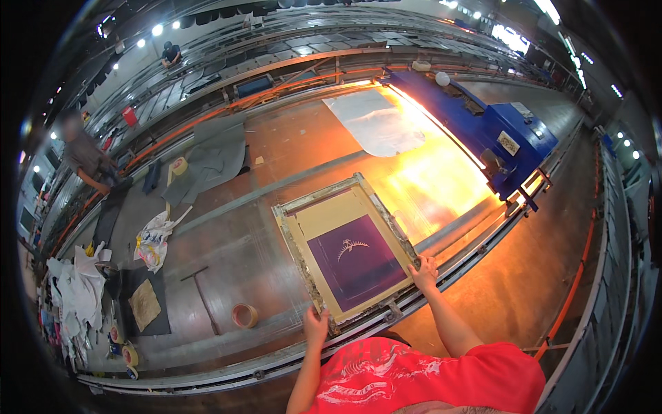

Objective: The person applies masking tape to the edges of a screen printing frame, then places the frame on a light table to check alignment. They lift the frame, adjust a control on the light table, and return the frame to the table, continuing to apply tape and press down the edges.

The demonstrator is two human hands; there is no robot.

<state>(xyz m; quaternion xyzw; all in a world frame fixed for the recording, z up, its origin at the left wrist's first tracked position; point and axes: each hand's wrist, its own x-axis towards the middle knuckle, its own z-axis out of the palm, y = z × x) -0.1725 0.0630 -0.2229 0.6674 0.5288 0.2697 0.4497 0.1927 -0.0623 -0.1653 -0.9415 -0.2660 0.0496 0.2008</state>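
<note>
In the head view we see a screen-printing frame [347, 250] lying flat on the long printing table [227, 255], close to the table's near edge rail. The frame has a purple mesh with a small pale design in the middle and tan tape around it. Our left hand [316, 324] grips the near corner of the frame, fingers closed on its edge. Our right hand [424, 272] holds the right corner of the frame in the same way.

Left of the frame lie a roll of tape [244, 315] and a squeegee with a long handle [201, 298]. Beyond the frame a blue drying machine [483, 131] glows orange on the table, and a white sheet [376, 121] lies beside it. Far left of the frame, 1 other person [86, 159] stands at the table.
</note>
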